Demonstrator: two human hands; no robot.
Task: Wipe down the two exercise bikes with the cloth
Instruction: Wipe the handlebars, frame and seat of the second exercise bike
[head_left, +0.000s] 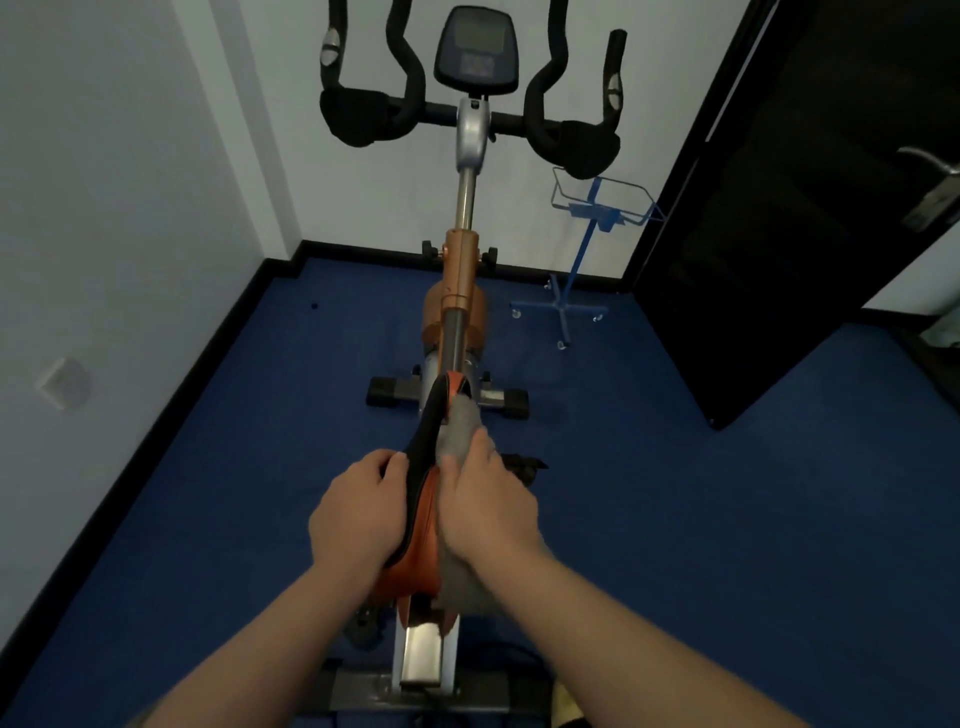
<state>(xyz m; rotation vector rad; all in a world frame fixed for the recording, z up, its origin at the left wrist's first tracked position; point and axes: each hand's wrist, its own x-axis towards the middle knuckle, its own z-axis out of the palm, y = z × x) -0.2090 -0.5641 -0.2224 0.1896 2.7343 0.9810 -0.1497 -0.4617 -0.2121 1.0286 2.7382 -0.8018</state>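
Observation:
An orange and silver exercise bike (460, 291) stands lengthwise in front of me, its black handlebars (571, 140) and console (475, 49) toward the far wall. Its black and orange saddle (423, 519) is right below me. My left hand (358, 514) grips the saddle's left edge, fingers curled around it. My right hand (485, 506) presses a grey cloth (460, 426) against the right side of the saddle; the cloth sticks out ahead of the fingers and under the wrist. Only one bike is in view.
Blue carpet (675, 493) covers the floor. A blue wheeled stand (582, 249) with a wire basket stands to the bike's right near the far wall. A dark open door (810, 208) is at the right, a white wall (104, 208) close on the left.

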